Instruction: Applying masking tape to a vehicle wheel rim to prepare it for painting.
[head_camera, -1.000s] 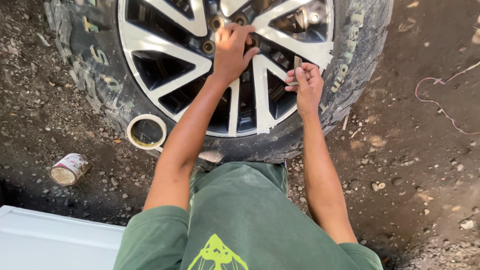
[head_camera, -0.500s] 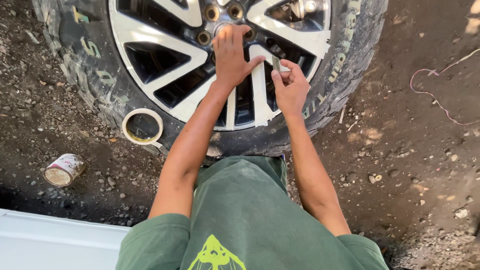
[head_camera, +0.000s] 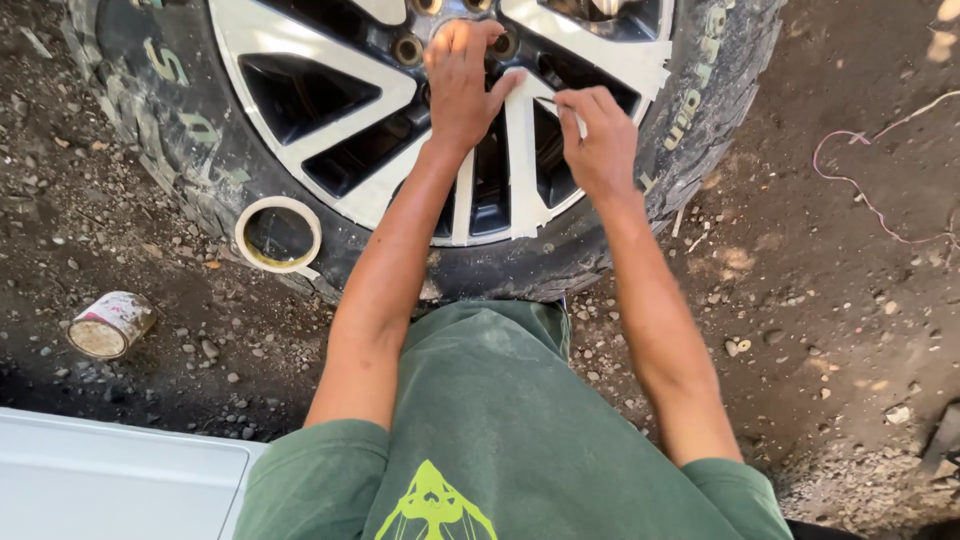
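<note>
A car wheel with silver spokes and a dark tyre stands upright on the dirt in front of me. Pale masking tape covers the spokes. My left hand presses flat on the wheel near the hub, fingers spread, thumb on a taped spoke. Just right of that spoke, my right hand pinches a small thin blade-like piece whose tip touches the spoke's edge. What the piece is I cannot tell for sure.
A roll of masking tape leans against the tyre at lower left. A small tin can lies on the gravel at left. A white panel fills the bottom left corner. Pink string trails over the dirt at right.
My right hand has moved left and a little up, from the tyre side to the taped spoke beside my left hand. The left hand has stayed on the hub.
</note>
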